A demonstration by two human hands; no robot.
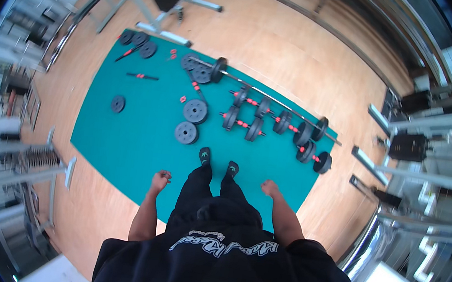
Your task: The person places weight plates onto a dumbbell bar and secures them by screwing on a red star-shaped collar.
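Note:
My left hand [161,179] hangs beside my left leg, its fingers curled in and nothing seen in them. On the other side my right hand [270,188] is loosely fisted, also with nothing visible in it. Both are held above a green mat [125,146], touching none of the weights. Ahead of my feet lie a grey weight plate [186,133] and, just beyond it, another plate [196,111]. Several loaded dumbbells with red collars, among them a near one [242,124] and a right one [314,156], rest in front of a long barbell [275,99].
At the mat's far left are more plates [148,49] and a bare dumbbell bar [142,76]. A lone plate [118,104] lies nearer. Small red collars [183,99] are scattered about. Metal gym machines stand left and right, and a rack foot [165,35] meets the mat's far edge.

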